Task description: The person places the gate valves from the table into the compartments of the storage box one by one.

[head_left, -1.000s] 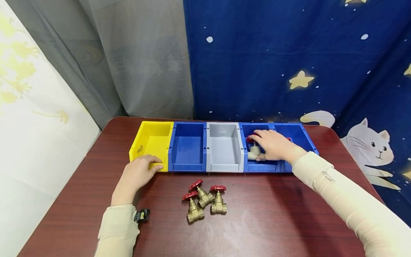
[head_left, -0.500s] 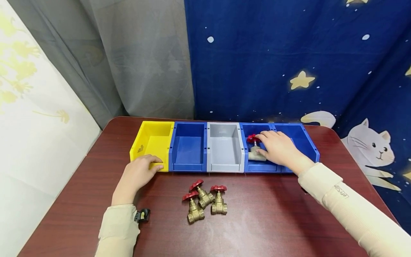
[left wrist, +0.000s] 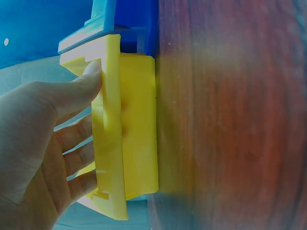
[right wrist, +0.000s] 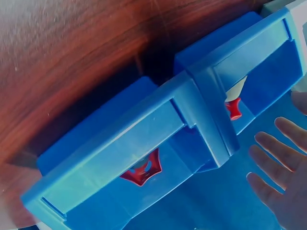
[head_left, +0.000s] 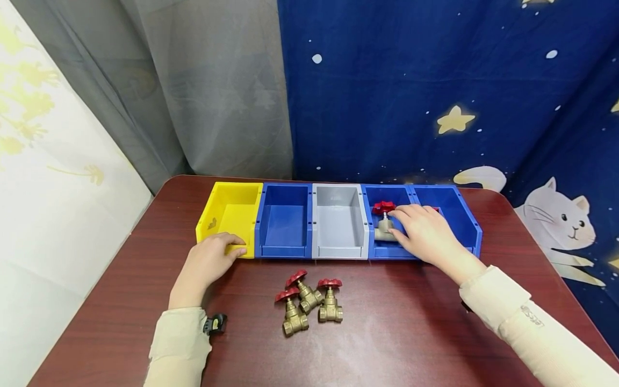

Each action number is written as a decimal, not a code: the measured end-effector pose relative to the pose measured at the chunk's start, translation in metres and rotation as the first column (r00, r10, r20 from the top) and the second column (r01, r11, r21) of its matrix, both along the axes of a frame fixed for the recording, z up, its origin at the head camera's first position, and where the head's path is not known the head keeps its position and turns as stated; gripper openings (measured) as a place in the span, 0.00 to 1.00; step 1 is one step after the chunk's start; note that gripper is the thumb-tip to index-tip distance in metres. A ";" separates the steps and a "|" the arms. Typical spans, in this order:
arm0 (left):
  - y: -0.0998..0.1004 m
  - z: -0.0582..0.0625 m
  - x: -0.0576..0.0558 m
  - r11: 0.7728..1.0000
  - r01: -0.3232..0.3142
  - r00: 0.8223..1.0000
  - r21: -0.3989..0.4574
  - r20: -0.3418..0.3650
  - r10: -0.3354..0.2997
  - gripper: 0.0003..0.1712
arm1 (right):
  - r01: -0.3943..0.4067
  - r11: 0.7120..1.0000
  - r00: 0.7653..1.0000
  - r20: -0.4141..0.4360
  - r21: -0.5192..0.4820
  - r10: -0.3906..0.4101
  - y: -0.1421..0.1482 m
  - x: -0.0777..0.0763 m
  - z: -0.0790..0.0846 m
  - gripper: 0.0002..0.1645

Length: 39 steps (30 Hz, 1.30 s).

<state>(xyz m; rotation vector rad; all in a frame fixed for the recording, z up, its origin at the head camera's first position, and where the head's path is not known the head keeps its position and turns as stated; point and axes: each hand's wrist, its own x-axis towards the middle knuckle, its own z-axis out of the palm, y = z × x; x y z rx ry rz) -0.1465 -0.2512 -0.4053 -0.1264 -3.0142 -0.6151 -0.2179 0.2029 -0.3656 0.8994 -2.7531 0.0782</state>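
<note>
My left hand (head_left: 209, 266) grips the front rim of the yellow bin (head_left: 237, 201), thumb on one side and fingers on the other, as the left wrist view shows. A pale grey valve with a red handwheel (head_left: 384, 207) stands in the fourth bin from the left, a blue bin (head_left: 387, 192). Just right of this valve, my right hand (head_left: 427, 235) hovers with loose fingers; the right wrist view shows nothing in them. On the table in front lie three brass gate valves (head_left: 330, 310) with red handwheels, two overlapping.
A second blue bin (head_left: 286, 215) and a grey bin (head_left: 338, 217) stand between the yellow bin and the valve's bin. The rightmost blue bin (right wrist: 105, 191) holds something with a red handwheel (right wrist: 144, 168). Curtains hang behind the table (head_left: 387, 333).
My right hand has let go of the pale grey valve and drawn back to the right and toward me, leaving it in the blue bin. The left hand has stayed put.
</note>
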 end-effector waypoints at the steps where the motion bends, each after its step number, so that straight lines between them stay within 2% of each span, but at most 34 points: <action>1: 0.000 0.000 0.000 1.000 0.001 1.000 -0.001 0.000 -0.001 0.13 | -0.004 1.000 1.000 -0.010 -0.007 0.004 0.001 0.002 0.000 0.27; 16: 0.001 0.001 -0.001 1.000 0.007 1.000 -0.005 0.000 -0.007 0.14 | 0.014 0.995 0.999 -0.038 -0.100 -0.018 0.011 0.027 0.005 0.24; 22: 0.001 0.001 -0.001 1.000 0.002 1.000 -0.001 0.005 -0.002 0.14 | 0.065 0.989 0.998 0.012 -0.133 -0.064 0.018 0.036 0.006 0.24; 35: 0.001 0.002 0.000 1.000 0.000 1.000 -0.004 0.005 0.000 0.14 | 0.197 0.958 0.980 0.036 -0.209 -0.193 0.040 0.056 0.011 0.24; 39: 0.001 0.002 0.000 1.000 0.001 1.000 -0.005 0.005 -0.001 0.14 | 0.204 0.949 0.979 0.023 -0.241 -0.204 0.049 0.057 0.012 0.23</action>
